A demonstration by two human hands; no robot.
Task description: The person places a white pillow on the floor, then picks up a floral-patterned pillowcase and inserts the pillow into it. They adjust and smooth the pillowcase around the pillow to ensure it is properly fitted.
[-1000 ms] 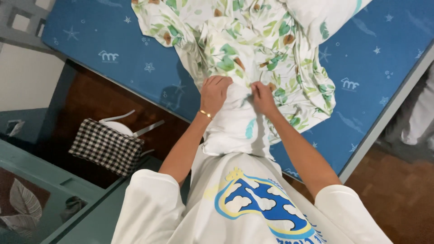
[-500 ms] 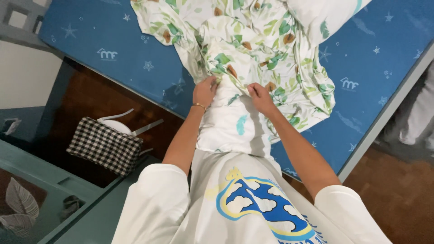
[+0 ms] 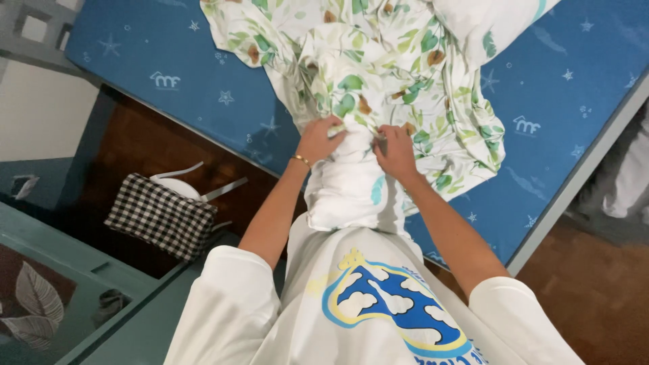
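A white pillow (image 3: 348,186) hangs against my body over the edge of a blue mattress (image 3: 169,74). A leaf-printed white pillowcase (image 3: 365,74) is bunched over the pillow's upper end and spreads across the mattress. My left hand (image 3: 319,138), with a thin gold bracelet at the wrist, grips the cover's edge on the pillow's left side. My right hand (image 3: 395,152) pinches the cover's edge on the right side. Both hands are at the boundary between printed cloth and bare pillow.
A black-and-white checked cloth (image 3: 159,216) lies over a white object on the brown wooden floor (image 3: 595,290) to the left of the bed. A glass-topped table (image 3: 47,290) stands at the lower left. White fabric (image 3: 629,176) shows at the right edge.
Both hands have slid the printed cover's edge along the pillow, away from my body, and more bare pillow shows below them. The camera has tilted a little.
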